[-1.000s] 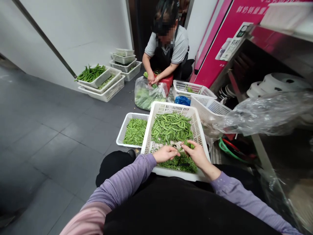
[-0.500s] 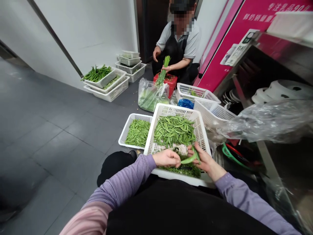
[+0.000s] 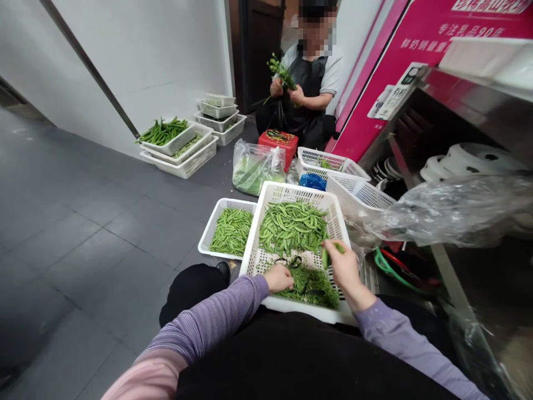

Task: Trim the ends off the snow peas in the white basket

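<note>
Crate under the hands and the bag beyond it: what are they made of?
The crate looks like white plastic, matte, with a moulded grid of holes. The bag looks like thin clear plastic film, glossy and creased, with greens showing through.

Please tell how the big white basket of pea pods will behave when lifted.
The white plastic basket is probably light for its size, since its thin walls are full of holes. It may flex slightly. The pea pods lie loose in an open heap, so they would likely slide out if it tips.
</note>
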A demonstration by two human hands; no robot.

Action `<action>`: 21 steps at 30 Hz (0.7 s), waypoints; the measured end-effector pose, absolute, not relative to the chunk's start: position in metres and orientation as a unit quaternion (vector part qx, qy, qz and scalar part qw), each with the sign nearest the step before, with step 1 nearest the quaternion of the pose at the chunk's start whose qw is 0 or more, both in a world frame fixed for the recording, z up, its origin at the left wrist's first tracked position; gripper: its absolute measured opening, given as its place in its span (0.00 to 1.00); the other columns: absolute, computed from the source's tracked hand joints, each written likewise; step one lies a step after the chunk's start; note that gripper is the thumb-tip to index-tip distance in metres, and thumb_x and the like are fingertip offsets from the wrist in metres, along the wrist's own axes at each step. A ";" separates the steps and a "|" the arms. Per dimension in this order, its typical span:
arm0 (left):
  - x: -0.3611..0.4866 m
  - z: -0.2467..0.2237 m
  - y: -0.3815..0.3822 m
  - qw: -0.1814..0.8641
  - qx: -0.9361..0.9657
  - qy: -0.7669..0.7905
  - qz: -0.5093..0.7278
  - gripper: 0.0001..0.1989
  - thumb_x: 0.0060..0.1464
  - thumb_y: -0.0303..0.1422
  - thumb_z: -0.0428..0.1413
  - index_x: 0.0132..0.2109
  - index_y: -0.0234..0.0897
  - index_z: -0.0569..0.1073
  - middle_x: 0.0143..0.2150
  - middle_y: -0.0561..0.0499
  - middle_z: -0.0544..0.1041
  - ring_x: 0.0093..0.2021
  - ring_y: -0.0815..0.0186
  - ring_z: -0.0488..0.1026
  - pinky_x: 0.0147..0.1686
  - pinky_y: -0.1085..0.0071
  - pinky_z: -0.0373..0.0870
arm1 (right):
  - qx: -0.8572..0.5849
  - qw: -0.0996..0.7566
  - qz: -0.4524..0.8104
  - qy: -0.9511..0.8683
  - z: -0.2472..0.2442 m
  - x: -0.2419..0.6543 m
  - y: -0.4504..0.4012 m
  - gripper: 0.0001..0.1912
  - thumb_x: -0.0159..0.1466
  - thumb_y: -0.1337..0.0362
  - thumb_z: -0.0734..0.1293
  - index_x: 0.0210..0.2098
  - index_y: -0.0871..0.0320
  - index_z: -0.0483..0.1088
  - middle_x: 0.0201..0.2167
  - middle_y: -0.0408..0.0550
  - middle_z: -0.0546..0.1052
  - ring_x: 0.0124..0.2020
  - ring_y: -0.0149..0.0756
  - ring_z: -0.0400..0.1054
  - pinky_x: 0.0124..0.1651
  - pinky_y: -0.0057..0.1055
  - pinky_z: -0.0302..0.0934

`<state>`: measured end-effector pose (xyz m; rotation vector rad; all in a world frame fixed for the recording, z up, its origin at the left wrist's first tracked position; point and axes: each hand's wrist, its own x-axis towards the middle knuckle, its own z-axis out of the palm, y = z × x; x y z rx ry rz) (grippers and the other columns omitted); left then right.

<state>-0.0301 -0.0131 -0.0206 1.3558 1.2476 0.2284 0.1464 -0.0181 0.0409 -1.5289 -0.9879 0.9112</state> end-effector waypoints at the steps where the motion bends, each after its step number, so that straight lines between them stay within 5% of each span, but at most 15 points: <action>1: -0.030 -0.026 -0.013 0.609 0.560 0.552 0.105 0.03 0.38 0.26 0.55 0.21 0.31 0.70 0.11 0.59 0.57 0.14 0.76 0.52 0.16 0.77 0.48 | -0.618 0.567 0.417 -0.351 0.042 0.156 -0.014 0.14 0.50 0.54 0.67 0.27 0.58 0.66 0.23 0.43 0.71 0.25 0.33 0.67 0.31 0.31 0.62; 3: -0.028 -0.031 -0.008 0.656 0.468 0.566 0.173 0.04 0.41 0.29 0.56 0.26 0.31 0.69 0.13 0.60 0.58 0.13 0.77 0.51 0.15 0.77 0.48 | -0.562 0.580 0.521 -0.274 0.042 0.168 -0.009 0.15 0.46 0.57 0.70 0.27 0.57 0.63 0.24 0.43 0.72 0.24 0.32 0.68 0.28 0.31 0.63; 7: -0.023 -0.028 0.003 0.764 0.258 0.507 0.303 0.06 0.50 0.29 0.51 0.31 0.28 0.69 0.18 0.58 0.61 0.14 0.77 0.54 0.15 0.78 0.51 | -0.546 0.427 0.641 -0.330 0.024 0.148 -0.025 0.14 0.46 0.60 0.70 0.26 0.57 0.61 0.17 0.37 0.68 0.16 0.29 0.63 0.21 0.28 0.60; 10: -0.017 -0.023 0.002 0.789 0.190 0.473 0.343 0.07 0.52 0.27 0.50 0.34 0.27 0.70 0.22 0.53 0.66 0.20 0.76 0.61 0.21 0.78 0.58 | -0.613 0.319 0.574 -0.441 0.004 0.109 -0.040 0.11 0.48 0.59 0.67 0.26 0.58 0.63 0.13 0.35 0.64 0.11 0.26 0.57 0.16 0.25 0.54; 13: -0.015 -0.021 -0.007 0.796 0.195 0.455 0.349 0.10 0.51 0.31 0.52 0.37 0.27 0.71 0.29 0.48 0.70 0.27 0.73 0.66 0.29 0.76 0.63 | -0.650 0.256 0.463 -0.546 -0.006 0.085 -0.044 0.10 0.45 0.63 0.68 0.27 0.59 0.67 0.19 0.41 0.69 0.18 0.30 0.62 0.23 0.27 0.57; 15: -0.017 -0.018 -0.011 0.805 0.221 0.441 0.329 0.13 0.50 0.36 0.53 0.39 0.29 0.71 0.33 0.47 0.72 0.30 0.72 0.67 0.30 0.76 0.62 | -0.649 0.256 0.429 -0.574 -0.004 0.083 -0.042 0.10 0.44 0.65 0.69 0.27 0.59 0.68 0.22 0.43 0.71 0.24 0.32 0.65 0.28 0.28 0.58; 21: -0.030 -0.013 -0.012 0.761 0.404 0.465 0.205 0.20 0.48 0.46 0.52 0.37 0.31 0.68 0.26 0.53 0.69 0.23 0.75 0.66 0.23 0.77 0.63 | -0.582 0.348 0.611 -0.408 0.005 0.110 -0.035 0.13 0.51 0.56 0.65 0.30 0.60 0.66 0.14 0.38 0.65 0.13 0.25 0.56 0.17 0.24 0.53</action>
